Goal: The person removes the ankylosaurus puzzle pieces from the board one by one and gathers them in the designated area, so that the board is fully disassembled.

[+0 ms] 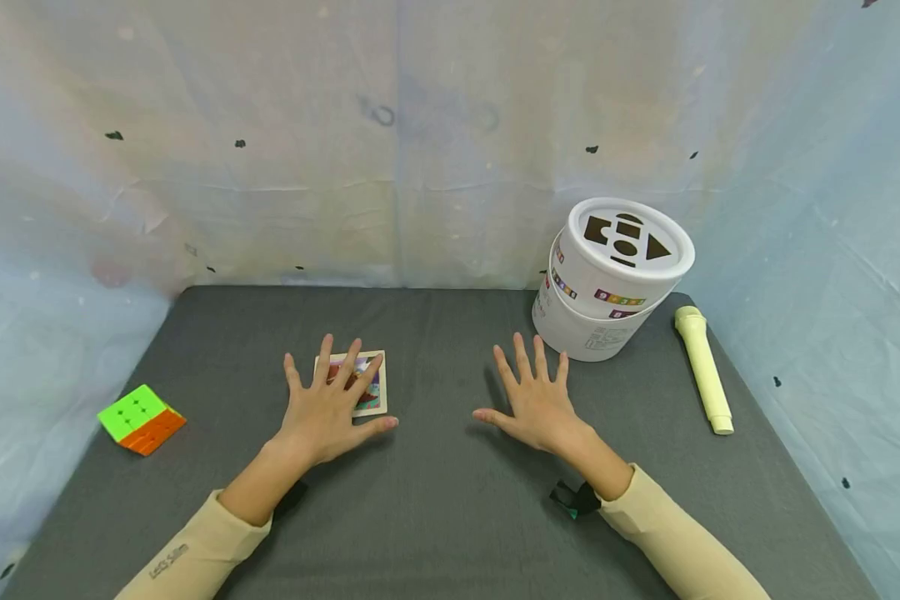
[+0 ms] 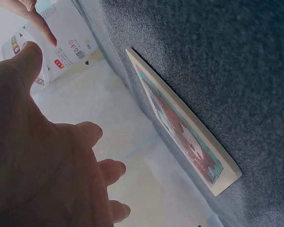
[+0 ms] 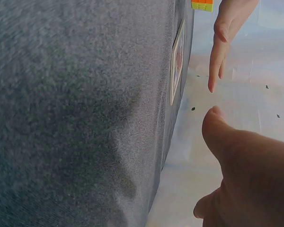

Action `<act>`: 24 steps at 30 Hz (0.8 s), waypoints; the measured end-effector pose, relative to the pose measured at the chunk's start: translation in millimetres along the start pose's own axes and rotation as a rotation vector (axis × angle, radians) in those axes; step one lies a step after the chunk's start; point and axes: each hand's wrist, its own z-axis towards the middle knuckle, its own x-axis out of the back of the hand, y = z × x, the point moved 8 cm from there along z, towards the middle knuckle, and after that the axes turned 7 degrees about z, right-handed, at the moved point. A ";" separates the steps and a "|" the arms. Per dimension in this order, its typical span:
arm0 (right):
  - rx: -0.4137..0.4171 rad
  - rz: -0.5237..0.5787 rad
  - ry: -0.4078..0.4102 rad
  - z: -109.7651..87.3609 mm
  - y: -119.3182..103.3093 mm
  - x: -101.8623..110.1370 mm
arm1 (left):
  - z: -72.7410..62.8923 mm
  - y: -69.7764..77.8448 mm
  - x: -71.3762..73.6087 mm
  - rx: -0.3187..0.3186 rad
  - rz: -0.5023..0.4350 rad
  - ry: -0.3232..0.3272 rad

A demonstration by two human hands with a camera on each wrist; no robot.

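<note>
My left hand [image 1: 328,417], palm down with fingers spread, hovers over the table and overlaps a small framed picture tile [image 1: 372,395] in the head view. The left wrist view shows that tile [image 2: 180,127] lying flat on the grey cloth, with a pale wooden border and a coloured picture, apart from the fingers. My right hand [image 1: 537,410] is spread the same way above the cloth, in front of a white bucket [image 1: 607,292]. Its shadow falls on the cloth in the right wrist view. Neither hand holds anything.
A puzzle cube [image 1: 141,419] with green and orange faces sits at the left edge. The bucket's lid [image 1: 632,237] has several shaped cutouts. On the right lies a pale yellow toy microphone [image 1: 703,369]. Pale sheeting [image 1: 450,150] hangs behind the grey table [image 1: 435,517].
</note>
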 end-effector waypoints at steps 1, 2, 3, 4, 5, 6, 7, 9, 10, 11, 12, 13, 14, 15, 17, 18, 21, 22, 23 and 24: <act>0.001 0.001 0.003 0.0 0.1 -0.2 | -0.1 -0.1 -0.1 -0.001 0.000 0.001; 0.001 -0.001 0.004 0.1 0.2 -0.6 | -0.2 -0.2 -0.1 0.000 0.001 -0.002; 0.001 -0.003 0.006 0.2 0.3 -0.9 | -0.3 0.0 0.1 -0.001 -0.001 0.000; 0.001 -0.005 0.007 0.2 0.6 -1.4 | -0.6 0.0 0.0 -0.002 -0.001 -0.001; 0.000 -0.003 0.007 0.3 0.4 -1.9 | -0.8 0.0 0.2 -0.003 -0.004 0.000; 0.001 -0.002 0.007 0.4 0.3 -2.3 | -1.1 0.1 0.2 -0.003 -0.003 -0.001; 0.002 -0.003 0.006 0.4 0.2 -2.7 | -1.1 0.1 0.2 -0.004 -0.004 -0.001; 0.004 -0.006 0.005 0.5 0.0 -2.9 | -1.2 0.1 0.0 -0.003 -0.006 -0.004; 0.005 -0.008 0.005 0.5 -0.1 -2.8 | -1.1 -0.3 -0.5 -0.001 -0.003 -0.009; 0.006 -0.010 0.006 0.6 -0.2 -2.7 | -1.0 -0.5 -0.3 0.000 -0.005 -0.008; 0.008 -0.015 0.007 0.6 -0.1 -2.6 | -0.9 -0.9 -0.8 0.002 -0.003 -0.012; 0.007 -0.019 0.008 0.7 -0.1 -2.4 | -0.7 -1.0 -1.2 0.002 -0.003 -0.013; 0.006 -0.018 0.006 0.9 0.1 -2.6 | -0.7 -1.4 -1.9 0.004 -0.004 -0.020; 0.005 -0.016 0.003 1.1 0.4 -2.9 | -0.4 -2.1 -2.5 0.004 -0.006 -0.020; 0.008 0.000 0.001 1.4 0.4 -3.2 | 0.1 -4.8 -4.1 0.006 -0.014 -0.022; 0.013 0.010 0.005 1.7 0.2 -3.1 | 0.5 -6.9 -5.6 0.003 -0.022 -0.028; 0.050 0.024 0.055 2.7 -1.2 -0.9 | 1.3 -17.3 -9.0 -0.022 -0.076 -0.045; 0.072 0.026 0.093 2.7 -2.3 1.4 | 1.5 -22.3 -9.9 -0.031 -0.096 -0.051; 0.096 0.031 0.138 2.5 -3.6 4.3 | 1.8 -27.5 -10.7 -0.042 -0.112 -0.055; 0.116 0.035 0.184 2.3 -4.7 7.3 | 2.4 -33.1 -11.1 -0.052 -0.116 -0.054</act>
